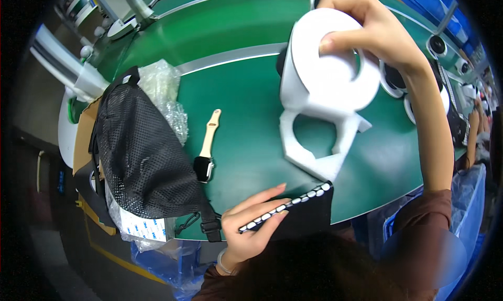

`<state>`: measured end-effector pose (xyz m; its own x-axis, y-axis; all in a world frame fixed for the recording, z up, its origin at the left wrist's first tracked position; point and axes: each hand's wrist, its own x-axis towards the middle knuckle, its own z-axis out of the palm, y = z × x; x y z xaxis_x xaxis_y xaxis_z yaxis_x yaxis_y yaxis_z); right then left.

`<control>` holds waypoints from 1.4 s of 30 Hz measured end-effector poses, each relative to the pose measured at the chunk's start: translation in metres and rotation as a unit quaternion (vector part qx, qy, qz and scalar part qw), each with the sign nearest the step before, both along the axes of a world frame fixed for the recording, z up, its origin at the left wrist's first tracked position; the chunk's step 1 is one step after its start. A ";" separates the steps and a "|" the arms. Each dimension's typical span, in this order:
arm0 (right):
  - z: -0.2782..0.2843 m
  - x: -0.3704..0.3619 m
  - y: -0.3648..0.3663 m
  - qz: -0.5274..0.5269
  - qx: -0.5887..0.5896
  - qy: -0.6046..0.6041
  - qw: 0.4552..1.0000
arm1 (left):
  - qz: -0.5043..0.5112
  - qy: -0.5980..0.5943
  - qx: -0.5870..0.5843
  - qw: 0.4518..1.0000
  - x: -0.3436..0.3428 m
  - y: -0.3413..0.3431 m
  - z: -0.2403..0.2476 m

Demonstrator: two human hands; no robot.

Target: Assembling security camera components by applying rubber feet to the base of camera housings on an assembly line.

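Note:
My right hand point(374, 36) is raised over the far right of the bench and grips a white round-faced object point(309, 86), thumb on its face. Joined to or held against its lower side is a white foam-like piece point(340, 144) with a large round opening. Nearer to me, my left hand point(251, 222) pinches a thin black flat piece point(309, 212) between thumb and fingers. A row of white oval spots point(293, 202) runs along its upper edge. The far end of that edge lies close below the foam-like piece; whether they touch I cannot tell.
On the green bench point(241, 154) lies a smartwatch point(203, 168) with a beige strap. To its left, a black mesh bag point(139, 149) rests by bubble wrap point(162, 86) and a cardboard box point(84, 138). More white round devices point(411, 110) stand at the right, beyond my forearm.

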<state>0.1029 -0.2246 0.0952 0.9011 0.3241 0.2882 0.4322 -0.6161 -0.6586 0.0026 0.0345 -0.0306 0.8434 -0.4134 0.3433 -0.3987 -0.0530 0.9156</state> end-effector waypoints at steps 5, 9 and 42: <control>-0.018 -0.061 0.013 0.028 -0.055 -0.039 0.997 | 0.005 0.007 0.024 1.000 -0.001 -0.002 0.004; -0.033 -0.063 0.013 0.053 -0.133 -0.137 0.980 | 0.013 0.011 -0.008 1.000 0.000 -0.006 -0.001; -0.090 -0.177 0.053 -0.068 0.153 0.008 0.986 | -0.048 -0.180 0.135 0.973 -0.013 -0.039 0.029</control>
